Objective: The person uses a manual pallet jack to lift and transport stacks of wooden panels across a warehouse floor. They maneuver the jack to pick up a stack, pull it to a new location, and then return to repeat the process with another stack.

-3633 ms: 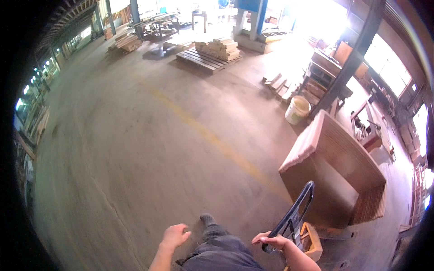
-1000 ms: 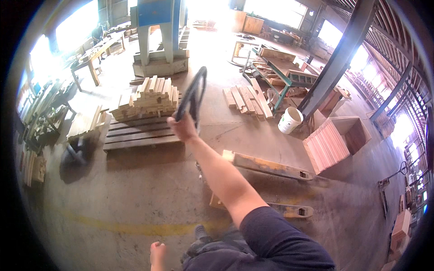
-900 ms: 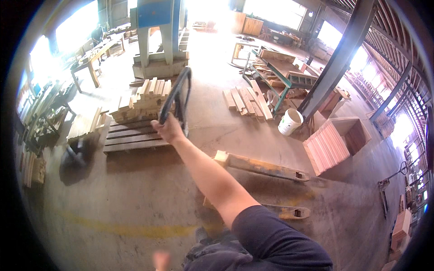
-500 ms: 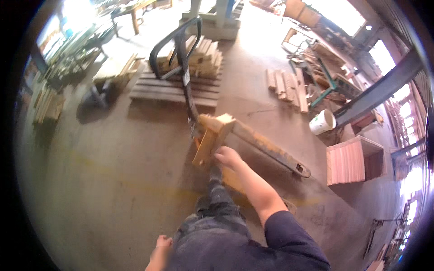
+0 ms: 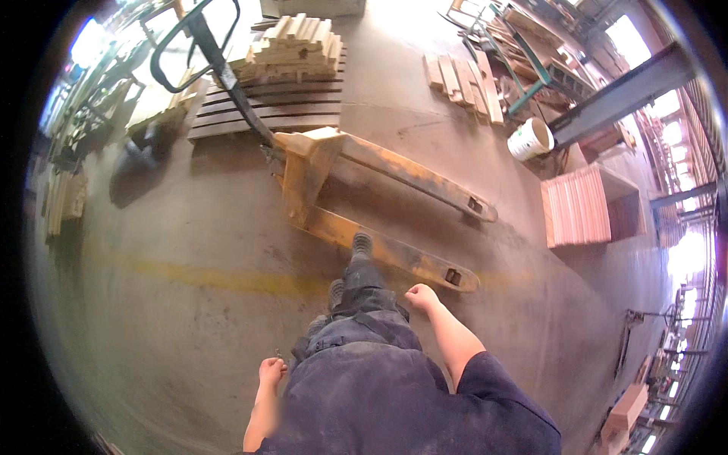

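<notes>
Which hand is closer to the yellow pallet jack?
The right hand is nearer: it hangs empty just short of the near fork of the pallet jack. The left hand hangs lower at the person's side, farther from it.

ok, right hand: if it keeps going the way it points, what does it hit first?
Likely the near fork of the pallet jack. The right hand, a loose fist holding nothing, aims forward just short of its tip. Depth is unclear.

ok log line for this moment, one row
left hand: empty, at side | right hand: fisted, empty, near pallet jack fork | foot on near fork | handle unattended
</notes>
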A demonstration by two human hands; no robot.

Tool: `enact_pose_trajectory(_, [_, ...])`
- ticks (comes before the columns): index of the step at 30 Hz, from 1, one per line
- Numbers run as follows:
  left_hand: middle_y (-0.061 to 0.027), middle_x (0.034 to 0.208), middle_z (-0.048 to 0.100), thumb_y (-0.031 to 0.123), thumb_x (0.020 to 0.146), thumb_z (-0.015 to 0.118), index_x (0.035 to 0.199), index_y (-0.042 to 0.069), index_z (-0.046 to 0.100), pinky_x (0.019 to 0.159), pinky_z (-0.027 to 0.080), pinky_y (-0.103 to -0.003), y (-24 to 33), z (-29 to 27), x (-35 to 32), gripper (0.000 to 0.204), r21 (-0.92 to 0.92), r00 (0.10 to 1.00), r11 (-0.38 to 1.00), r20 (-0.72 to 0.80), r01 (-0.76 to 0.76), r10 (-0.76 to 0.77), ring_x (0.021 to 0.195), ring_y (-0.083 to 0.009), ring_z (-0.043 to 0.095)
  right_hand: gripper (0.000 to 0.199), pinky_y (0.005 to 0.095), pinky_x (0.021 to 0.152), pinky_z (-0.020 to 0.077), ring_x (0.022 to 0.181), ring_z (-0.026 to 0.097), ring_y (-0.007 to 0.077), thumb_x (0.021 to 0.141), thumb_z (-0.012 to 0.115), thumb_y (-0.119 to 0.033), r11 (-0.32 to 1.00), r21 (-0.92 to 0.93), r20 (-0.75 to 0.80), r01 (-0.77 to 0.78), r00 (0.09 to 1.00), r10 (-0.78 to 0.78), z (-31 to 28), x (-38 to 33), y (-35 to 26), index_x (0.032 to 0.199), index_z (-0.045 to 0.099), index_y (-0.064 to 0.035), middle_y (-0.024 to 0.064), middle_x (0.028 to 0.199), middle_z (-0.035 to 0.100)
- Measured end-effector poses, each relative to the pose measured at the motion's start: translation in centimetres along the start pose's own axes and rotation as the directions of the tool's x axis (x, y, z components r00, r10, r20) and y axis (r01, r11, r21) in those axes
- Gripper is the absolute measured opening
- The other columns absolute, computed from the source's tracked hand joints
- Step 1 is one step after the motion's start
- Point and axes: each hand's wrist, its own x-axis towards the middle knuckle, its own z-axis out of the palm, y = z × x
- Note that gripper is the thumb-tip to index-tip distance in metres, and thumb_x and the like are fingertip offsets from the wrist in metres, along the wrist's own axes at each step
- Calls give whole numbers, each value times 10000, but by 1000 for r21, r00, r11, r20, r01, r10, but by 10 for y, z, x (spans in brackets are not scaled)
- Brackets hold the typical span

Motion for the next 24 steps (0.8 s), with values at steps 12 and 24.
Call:
enact_pose_trajectory(12, [-109,755,698,169,924,633,959,-15,709,536,534,-324,36,-2,59,202,223,989,974,137,28,-60,668,-214,707,279,419,840,560,870,737,313,813,622,-266,940,248,-176,-234,943,281,25,-111,63,927,785,-70,200,884,738])
enact_pose_trajectory(24, [-129,636,661,168,863,618,614,95,580,445,486,-453,143,186,106,263,577,960,807,276,-123,-50,536,-282,657,256,431,807,557,912,727,299,829,629,-302,578,662,107,-478,823,558,115,-322,237,925,788,-125,171,970,748])
